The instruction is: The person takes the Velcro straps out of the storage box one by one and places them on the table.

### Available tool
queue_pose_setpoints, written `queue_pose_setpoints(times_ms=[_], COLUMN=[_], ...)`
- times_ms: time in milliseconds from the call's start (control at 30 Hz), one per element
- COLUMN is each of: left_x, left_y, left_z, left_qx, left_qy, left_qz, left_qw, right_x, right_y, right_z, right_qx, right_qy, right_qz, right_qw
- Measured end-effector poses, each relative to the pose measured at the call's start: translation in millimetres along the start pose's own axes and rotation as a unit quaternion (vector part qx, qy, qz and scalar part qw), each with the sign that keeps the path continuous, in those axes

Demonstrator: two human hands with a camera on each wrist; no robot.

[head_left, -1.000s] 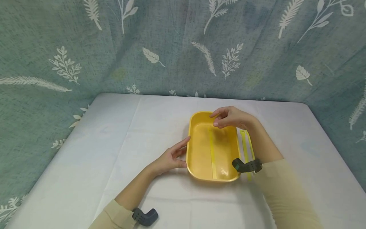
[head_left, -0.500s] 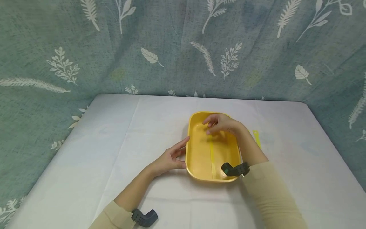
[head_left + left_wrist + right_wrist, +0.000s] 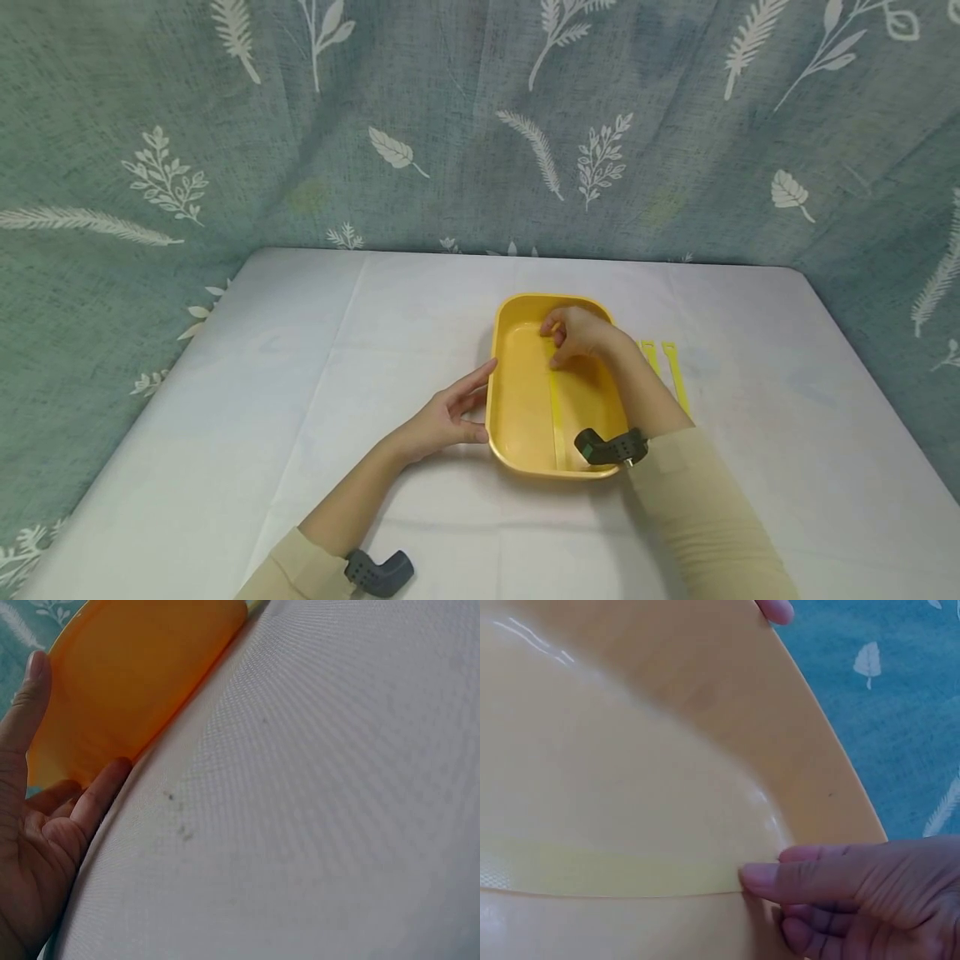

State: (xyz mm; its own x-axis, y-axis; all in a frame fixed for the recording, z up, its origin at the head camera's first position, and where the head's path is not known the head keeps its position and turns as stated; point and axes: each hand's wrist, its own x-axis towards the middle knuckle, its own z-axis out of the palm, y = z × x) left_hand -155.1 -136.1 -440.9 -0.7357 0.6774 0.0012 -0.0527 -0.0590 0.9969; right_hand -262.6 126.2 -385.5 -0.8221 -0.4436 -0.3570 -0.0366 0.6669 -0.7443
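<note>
A yellow rectangular plastic tray (image 3: 521, 383) with rounded corners stands on the white-covered table. A thin, flat yellow strip (image 3: 557, 421) lies lengthwise along its bottom. My left hand (image 3: 452, 418) rests against the outside of the tray's left wall, fingers and thumb spread; the left wrist view shows fingertips at the tray's lower edge (image 3: 135, 742). My right hand (image 3: 581, 335) reaches into the tray. Its thumb and curled fingers pinch the strip's far end, seen close up in the right wrist view beside the strip (image 3: 622, 871); the fingers under the thumb are partly hidden.
Several more yellow strips (image 3: 676, 375) with looped ends lie on the white cloth (image 3: 390, 333) right of the tray, partly hidden by my right forearm. A green-blue leaf-patterned curtain (image 3: 465, 125) hangs behind the table. Dark camera mounts (image 3: 378, 573) sit on both wrists.
My right hand has moved left and down into the tray, its fingers coming to the strip's far end. The strips on the right are more exposed. My left hand stays put.
</note>
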Motion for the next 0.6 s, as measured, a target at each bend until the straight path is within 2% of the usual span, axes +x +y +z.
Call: queue_pose_setpoints(times_ms=[200, 600], left_x=[-0.2, 1.4], left_y=[0.8, -0.6], left_z=[0.7, -0.3], left_qx=[0.004, 0.009], left_qy=[0.000, 0.001], left_qz=[-0.002, -0.005], left_qw=[1.0000, 0.9999], right_x=[1, 9], right_y=[2, 6], right_z=[4, 12], right_qx=[-0.032, -0.041], right_qy=[0.017, 0.019], right_qz=[-0.027, -0.058], right_qw=[0.999, 0.997])
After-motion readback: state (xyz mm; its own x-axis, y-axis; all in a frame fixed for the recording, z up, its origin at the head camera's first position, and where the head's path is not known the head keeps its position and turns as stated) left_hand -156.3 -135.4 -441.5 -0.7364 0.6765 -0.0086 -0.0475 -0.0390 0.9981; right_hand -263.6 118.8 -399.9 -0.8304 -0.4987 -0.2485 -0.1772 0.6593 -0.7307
